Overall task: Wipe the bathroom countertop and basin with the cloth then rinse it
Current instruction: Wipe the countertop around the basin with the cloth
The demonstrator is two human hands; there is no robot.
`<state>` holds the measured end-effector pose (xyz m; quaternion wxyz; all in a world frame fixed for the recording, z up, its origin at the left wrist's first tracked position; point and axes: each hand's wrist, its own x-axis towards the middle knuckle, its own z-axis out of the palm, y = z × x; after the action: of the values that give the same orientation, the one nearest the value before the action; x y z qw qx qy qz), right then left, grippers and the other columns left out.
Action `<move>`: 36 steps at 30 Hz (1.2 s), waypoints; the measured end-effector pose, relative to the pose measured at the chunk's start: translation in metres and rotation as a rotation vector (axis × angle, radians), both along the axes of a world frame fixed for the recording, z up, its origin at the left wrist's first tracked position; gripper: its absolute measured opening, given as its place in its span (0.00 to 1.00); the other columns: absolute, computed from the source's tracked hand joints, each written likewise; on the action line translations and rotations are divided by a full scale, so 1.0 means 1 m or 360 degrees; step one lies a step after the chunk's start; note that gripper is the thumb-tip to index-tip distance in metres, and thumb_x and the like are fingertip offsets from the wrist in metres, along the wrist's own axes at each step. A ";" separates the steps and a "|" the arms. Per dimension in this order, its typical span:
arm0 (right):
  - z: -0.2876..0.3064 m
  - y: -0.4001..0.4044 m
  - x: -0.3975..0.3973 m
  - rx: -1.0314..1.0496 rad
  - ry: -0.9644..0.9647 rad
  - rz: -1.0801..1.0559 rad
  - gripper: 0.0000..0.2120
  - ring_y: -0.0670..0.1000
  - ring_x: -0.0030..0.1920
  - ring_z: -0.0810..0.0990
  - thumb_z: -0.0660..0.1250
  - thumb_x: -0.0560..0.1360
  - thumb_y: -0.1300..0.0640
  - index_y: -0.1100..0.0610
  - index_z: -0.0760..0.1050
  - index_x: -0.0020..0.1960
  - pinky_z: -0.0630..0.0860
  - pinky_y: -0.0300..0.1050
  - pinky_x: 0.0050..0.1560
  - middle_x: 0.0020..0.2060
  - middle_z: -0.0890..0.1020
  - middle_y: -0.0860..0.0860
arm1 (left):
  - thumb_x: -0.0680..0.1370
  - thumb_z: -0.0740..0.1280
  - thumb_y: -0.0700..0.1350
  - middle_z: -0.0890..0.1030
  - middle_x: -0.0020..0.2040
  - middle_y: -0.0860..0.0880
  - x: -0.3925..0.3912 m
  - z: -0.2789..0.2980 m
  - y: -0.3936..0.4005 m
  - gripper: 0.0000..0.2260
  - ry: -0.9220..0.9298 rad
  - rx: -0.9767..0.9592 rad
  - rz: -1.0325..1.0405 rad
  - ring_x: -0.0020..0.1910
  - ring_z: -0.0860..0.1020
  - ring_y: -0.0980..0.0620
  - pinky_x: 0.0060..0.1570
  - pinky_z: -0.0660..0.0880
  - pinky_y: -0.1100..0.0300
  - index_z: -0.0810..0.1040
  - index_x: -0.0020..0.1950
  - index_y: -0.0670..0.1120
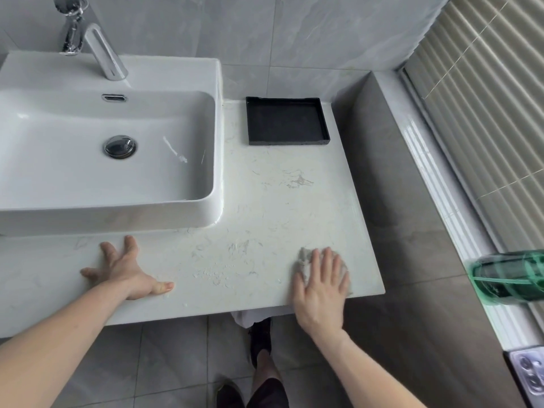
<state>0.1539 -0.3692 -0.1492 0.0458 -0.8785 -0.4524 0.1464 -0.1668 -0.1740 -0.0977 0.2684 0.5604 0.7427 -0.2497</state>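
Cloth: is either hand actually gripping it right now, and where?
No grip. The right hand presses flat, fingers straight, on top of the cloth near the countertop's front right corner. The left hand rests spread on the counter, holding nothing.

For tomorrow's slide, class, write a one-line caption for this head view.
Right hand presses a grey cloth on the white countertop while the left hand rests flat beside the basin.

A home bathroom, white rectangular basin (112, 160) with chrome tap (88, 39) and drain plug (120, 146), pale marbled desk (265, 216), grey wall tiles (309, 33), grey tiled floor (176, 363), slatted window blind (485, 83)
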 end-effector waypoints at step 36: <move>0.001 0.062 0.000 -0.0038 0.0047 0.0552 0.31 0.53 0.82 0.34 0.45 0.84 0.43 0.45 0.39 0.83 0.38 0.61 0.80 0.83 0.37 0.48 | 0.55 0.81 0.67 0.29 0.79 0.57 0.003 0.009 -0.007 0.69 -0.0163 0.0107 0.0112 0.78 0.41 0.29 0.71 0.63 0.34 0.33 0.78 0.64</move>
<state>0.1538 -0.3067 -0.1484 0.0159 -0.7856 -0.5946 0.1703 -0.1635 -0.1812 -0.0890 0.2957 0.5548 0.7551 -0.1860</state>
